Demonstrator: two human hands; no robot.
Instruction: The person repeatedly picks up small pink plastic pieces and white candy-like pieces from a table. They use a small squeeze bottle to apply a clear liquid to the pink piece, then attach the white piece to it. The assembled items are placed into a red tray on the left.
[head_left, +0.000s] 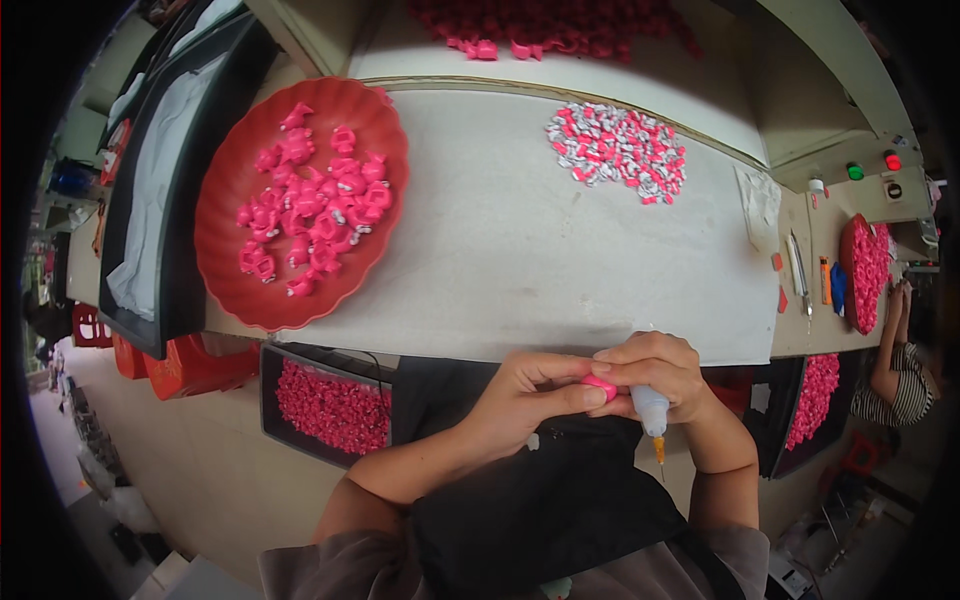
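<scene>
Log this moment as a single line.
left hand: pink piece | right hand: bottle, also at piece | needle: off piece | left bowl: pink parts

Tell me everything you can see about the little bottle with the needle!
The bottle looks like pale, cloudy plastic, with an amber nozzle ending in a thin needle. The right hand grips it beside the white table, hiding its other end. The needle points down in the picture, touching nothing I can see.
</scene>
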